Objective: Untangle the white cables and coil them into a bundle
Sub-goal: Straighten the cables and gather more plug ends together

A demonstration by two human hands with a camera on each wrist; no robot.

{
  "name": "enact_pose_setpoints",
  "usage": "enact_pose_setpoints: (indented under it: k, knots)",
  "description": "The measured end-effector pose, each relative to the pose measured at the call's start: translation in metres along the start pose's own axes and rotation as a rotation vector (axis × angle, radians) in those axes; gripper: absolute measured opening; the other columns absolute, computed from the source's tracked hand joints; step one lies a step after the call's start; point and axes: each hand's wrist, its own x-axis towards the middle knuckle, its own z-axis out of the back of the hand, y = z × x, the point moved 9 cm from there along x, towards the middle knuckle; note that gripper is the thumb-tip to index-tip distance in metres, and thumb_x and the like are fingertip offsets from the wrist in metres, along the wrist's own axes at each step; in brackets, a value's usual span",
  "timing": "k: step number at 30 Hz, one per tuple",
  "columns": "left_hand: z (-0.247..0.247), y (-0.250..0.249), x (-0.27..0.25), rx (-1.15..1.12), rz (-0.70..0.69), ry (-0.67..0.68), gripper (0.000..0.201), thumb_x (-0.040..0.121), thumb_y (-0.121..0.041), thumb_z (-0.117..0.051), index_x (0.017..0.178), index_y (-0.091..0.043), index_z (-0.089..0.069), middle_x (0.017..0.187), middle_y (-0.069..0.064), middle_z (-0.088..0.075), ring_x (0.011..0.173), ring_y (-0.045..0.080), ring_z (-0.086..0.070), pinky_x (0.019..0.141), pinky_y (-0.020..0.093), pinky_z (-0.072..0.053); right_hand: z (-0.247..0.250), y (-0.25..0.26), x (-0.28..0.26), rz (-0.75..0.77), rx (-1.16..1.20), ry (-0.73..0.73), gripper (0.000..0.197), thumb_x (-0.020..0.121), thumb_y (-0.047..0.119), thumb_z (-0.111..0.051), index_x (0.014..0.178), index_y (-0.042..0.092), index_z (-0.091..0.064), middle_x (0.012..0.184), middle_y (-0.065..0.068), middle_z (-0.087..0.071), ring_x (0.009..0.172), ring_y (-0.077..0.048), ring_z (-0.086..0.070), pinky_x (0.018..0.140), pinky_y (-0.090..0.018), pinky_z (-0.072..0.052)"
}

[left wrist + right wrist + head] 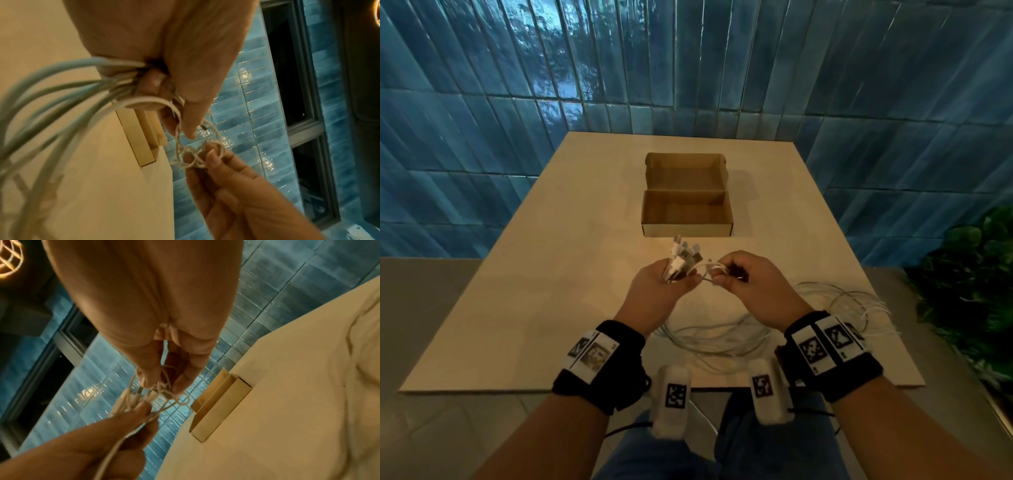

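Note:
Several white cables (722, 337) lie in loose loops on the pale table (544, 281) below my hands, with more loops trailing right (856, 301). My left hand (678, 278) grips a bunch of cable ends, and their connectors (681, 255) stick up past the fingers. In the left wrist view the left hand (170, 110) clamps the strands (115, 76) together. My right hand (717, 277) pinches a small knot of cable (195, 156) right beside the left hand. In the right wrist view the right hand (164, 384) holds thin loops next to the connectors (125, 400).
An open cardboard box (686, 228), with nothing in it, stands on the table just beyond my hands. A leafy plant (969, 281) is off the table's right side. A blue tiled wall (688, 68) rises behind the table.

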Motion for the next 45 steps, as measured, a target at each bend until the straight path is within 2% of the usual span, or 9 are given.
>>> enact_pose_setpoints:
  k: [3,9,14,20,25,29,33,38,45]
  knots:
    - [0.002,0.000,0.002,0.026,-0.010,-0.012,0.023,0.088,-0.022,-0.069,0.079,-0.002,-0.062,0.044,-0.013,-0.046,0.047,0.008,-0.038,0.060,0.034,-0.031,0.002,0.006,0.002,0.019,0.050,0.006,0.009,0.086,0.004,-0.065,0.089,0.013,-0.063,0.083,0.005,-0.063,0.077,-0.005,-0.058,0.074,-0.015,-0.045]
    - [0.007,0.003,0.004,-0.166,0.081,0.005,0.010,0.093,-0.017,-0.062,0.087,-0.009,-0.062,0.053,-0.008,-0.057,0.042,0.007,-0.031,0.041,0.020,-0.027,0.005,0.000,-0.003,0.046,-0.196,0.024,0.009,0.089,0.017,-0.062,0.090,0.020,-0.054,0.089,0.001,-0.051,0.077,-0.011,-0.048,0.071,-0.017,-0.038]
    - [0.015,0.006,0.004,-0.242,0.114,-0.013,0.014,0.097,-0.020,-0.056,0.085,-0.012,-0.053,0.051,-0.009,-0.035,0.046,0.008,-0.028,0.044,0.021,-0.026,0.017,-0.021,-0.004,-0.031,-0.210,0.001,0.030,0.079,0.007,-0.072,0.100,0.023,-0.057,0.095,-0.004,-0.051,0.079,-0.012,-0.050,0.072,-0.014,-0.038]
    - [0.020,0.013,0.004,-0.320,0.121,-0.078,0.015,0.098,-0.020,-0.055,0.087,-0.009,-0.053,0.058,-0.003,-0.033,0.046,0.007,-0.026,0.041,0.018,-0.026,0.032,-0.029,-0.001,-0.076,-0.112,-0.068,0.031,0.080,0.010,-0.073,0.102,0.025,-0.057,0.104,0.000,-0.046,0.059,-0.006,-0.051,0.065,-0.011,-0.041]
    - [0.040,0.014,0.003,-0.307,0.108,-0.230,0.016,0.093,-0.025,-0.063,0.081,-0.015,-0.062,0.061,-0.004,-0.050,0.051,0.011,-0.036,0.043,0.020,-0.031,0.029,-0.036,-0.001,-0.148,0.014,-0.031,0.016,0.084,0.006,-0.067,0.080,0.019,-0.059,0.079,-0.004,-0.065,0.059,-0.007,-0.059,0.060,-0.023,-0.047]
    - [0.050,0.005,0.002,-0.281,0.050,-0.336,0.025,0.088,-0.023,-0.069,0.068,-0.021,-0.054,0.046,-0.014,-0.041,0.050,0.011,-0.033,0.054,0.029,-0.031,0.032,-0.039,-0.001,-0.172,0.082,-0.090,0.016,0.087,0.002,-0.062,0.080,0.016,-0.062,0.072,-0.003,-0.067,0.062,-0.008,-0.060,0.057,-0.016,-0.045]
    - [0.023,-0.013,0.002,-0.182,-0.024,-0.173,0.024,0.085,-0.019,-0.072,0.068,-0.023,-0.056,0.044,-0.015,-0.045,0.044,0.002,-0.037,0.051,0.022,-0.033,0.029,-0.034,0.001,-0.233,0.218,-0.131,0.013,0.092,0.003,-0.055,0.086,0.011,-0.063,0.078,-0.006,-0.068,0.070,-0.013,-0.061,0.066,-0.023,-0.049]
    - [-0.006,-0.014,0.003,0.052,-0.081,-0.022,0.013,0.080,-0.027,-0.078,0.089,-0.026,-0.069,0.088,-0.008,-0.073,0.081,0.006,-0.064,0.071,0.023,-0.047,0.011,-0.005,0.003,-0.186,0.343,-0.012,0.013,0.095,0.001,-0.049,0.094,0.007,-0.061,0.075,-0.005,-0.064,0.057,-0.008,-0.061,0.054,-0.018,-0.047]
    - [-0.014,-0.015,0.000,-0.011,-0.041,0.068,0.010,0.083,-0.026,-0.075,0.090,-0.022,-0.069,0.052,-0.021,-0.058,0.044,-0.006,-0.047,0.046,0.009,-0.034,0.010,0.009,0.004,-0.159,0.455,0.042,0.016,0.093,-0.001,-0.050,0.099,0.001,-0.065,0.073,-0.004,-0.064,0.059,-0.005,-0.057,0.054,-0.016,-0.045]
